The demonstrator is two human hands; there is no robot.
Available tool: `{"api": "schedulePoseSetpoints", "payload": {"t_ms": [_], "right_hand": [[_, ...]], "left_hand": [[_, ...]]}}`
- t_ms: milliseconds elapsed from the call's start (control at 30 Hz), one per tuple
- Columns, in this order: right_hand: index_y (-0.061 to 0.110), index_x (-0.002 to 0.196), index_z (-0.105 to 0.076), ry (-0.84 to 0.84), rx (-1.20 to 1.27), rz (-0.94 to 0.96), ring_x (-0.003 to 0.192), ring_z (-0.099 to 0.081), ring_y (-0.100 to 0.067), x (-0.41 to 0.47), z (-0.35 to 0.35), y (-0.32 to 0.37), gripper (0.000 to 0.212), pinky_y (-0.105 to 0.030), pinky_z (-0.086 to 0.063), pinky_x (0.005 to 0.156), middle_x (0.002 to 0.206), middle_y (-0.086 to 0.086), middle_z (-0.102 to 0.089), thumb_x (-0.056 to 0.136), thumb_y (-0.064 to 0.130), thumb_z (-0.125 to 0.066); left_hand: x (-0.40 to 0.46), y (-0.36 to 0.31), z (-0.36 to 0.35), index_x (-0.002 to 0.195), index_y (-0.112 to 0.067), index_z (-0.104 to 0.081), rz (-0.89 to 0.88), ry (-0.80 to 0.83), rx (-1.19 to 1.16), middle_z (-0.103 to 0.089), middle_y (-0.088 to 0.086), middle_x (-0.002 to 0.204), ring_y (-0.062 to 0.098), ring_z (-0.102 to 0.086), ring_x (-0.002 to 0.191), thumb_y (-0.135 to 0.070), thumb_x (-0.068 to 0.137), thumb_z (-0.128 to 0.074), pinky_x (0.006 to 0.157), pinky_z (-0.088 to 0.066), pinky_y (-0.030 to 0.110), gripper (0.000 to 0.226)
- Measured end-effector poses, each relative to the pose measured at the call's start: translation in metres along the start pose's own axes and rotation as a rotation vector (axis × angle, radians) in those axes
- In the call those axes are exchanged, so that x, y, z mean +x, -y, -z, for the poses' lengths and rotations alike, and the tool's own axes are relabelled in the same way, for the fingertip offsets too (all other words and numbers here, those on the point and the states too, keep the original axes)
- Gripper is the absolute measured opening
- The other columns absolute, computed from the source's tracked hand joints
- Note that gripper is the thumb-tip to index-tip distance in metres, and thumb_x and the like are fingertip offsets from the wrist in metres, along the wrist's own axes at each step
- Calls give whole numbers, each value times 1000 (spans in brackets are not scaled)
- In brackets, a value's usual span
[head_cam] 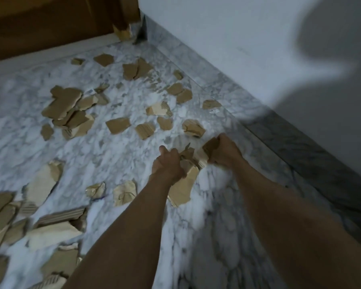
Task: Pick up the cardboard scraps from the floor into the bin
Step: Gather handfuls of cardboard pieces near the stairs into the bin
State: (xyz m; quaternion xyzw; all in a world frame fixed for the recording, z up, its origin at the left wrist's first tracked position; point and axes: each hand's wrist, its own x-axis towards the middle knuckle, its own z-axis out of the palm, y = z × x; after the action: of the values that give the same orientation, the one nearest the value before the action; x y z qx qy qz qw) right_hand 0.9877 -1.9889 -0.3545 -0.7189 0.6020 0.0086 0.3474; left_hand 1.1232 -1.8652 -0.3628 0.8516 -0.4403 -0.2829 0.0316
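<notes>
Several torn brown cardboard scraps [118, 125] lie scattered over the white marble floor [133, 155]. My left hand [168, 165] grips a bundle of cardboard scraps [181, 188] that hangs down below its fingers. My right hand [224, 152] grips another cardboard scrap [209, 146] just to the right, close to the left hand's bundle. Both hands are held low over the floor near the right wall. A bigger heap of cardboard pieces [50, 230] lies at the lower left. No bin is in view.
A white wall [248, 38] with a grey marble skirting [300, 147] runs along the right. A brown wooden door or panel [50, 21] stands at the back left, with a torn cardboard piece [123, 32] in the corner. A dark shadow falls on the wall.
</notes>
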Motion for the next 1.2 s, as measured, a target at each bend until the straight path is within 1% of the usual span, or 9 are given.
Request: {"api": "schedulePoseSetpoints", "payload": {"t_ms": [200,333,400,567,733,867,933,1100,1200], "right_hand": [[0,98,-74,34,350,-64,88,-72,-36,-16,-20,-3,47,-51,-60,77,93,-20,-74,54,6,-88],[1,99,-74,141,703,-112,80,-72,-35,-39,-24,2,48,-52,-60,73,89,-20,-74,53,2,-89],[-2,101,-72,226,719,-127,76,-70,-37,-59,-33,14,54,-48,-59,66,87,-23,-71,50,9,-89],[13,103,-70,-57,414,-98,100,-68,-33,-133,-53,73,22,-32,-54,81,109,-13,-71,82,15,-72],[12,121,-63,-11,457,24,116,-61,-35,-188,-87,119,32,-36,-49,88,123,-13,-66,90,21,-64],[14,117,-65,15,392,51,112,-62,-33,-212,-99,125,28,-32,-46,80,119,-12,-68,89,13,-64],[14,116,-66,75,372,88,111,-63,-31,-218,-107,128,32,-31,-49,83,119,-11,-69,85,6,-66],[5,121,-64,237,412,29,109,-64,-30,-207,-105,115,53,-36,-55,88,123,-12,-67,72,3,-84],[10,144,-43,416,109,10,127,-50,-33,-206,-110,103,91,-41,-49,95,144,-12,-50,66,14,-90]], "left_hand": [[-34,37,4,98,-13,-50,35,-113,-482,-60,10,93,35,-64,94,-29,76,-81,71,-50,44,42],[-85,81,26,107,-11,-49,223,-277,-863,-61,9,97,29,-64,83,-23,81,-80,63,-62,41,43],[-117,103,34,105,-14,-48,315,-352,-1036,-61,9,100,26,-64,79,-15,83,-79,48,-57,32,38],[-164,132,46,114,-19,-45,443,-536,-1384,-61,11,111,36,-66,95,-11,82,-81,66,-60,46,49],[-174,125,39,115,-8,-44,353,-478,-1443,-62,15,105,32,-64,86,-7,79,-78,55,-52,35,49],[-206,151,34,97,3,-58,302,-336,-1468,-69,14,70,33,-65,59,0,76,-79,40,-48,29,30],[-222,169,32,104,2,-56,331,-313,-1480,-65,23,83,34,-65,60,-4,77,-79,39,-49,32,36],[-253,230,25,90,-12,-53,335,-266,-1242,-63,18,87,33,-65,73,3,81,-75,63,-55,42,28],[-273,257,12,99,-18,-60,300,-90,-1080,-66,18,92,34,-67,79,8,77,-74,66,-57,39,37]]}}
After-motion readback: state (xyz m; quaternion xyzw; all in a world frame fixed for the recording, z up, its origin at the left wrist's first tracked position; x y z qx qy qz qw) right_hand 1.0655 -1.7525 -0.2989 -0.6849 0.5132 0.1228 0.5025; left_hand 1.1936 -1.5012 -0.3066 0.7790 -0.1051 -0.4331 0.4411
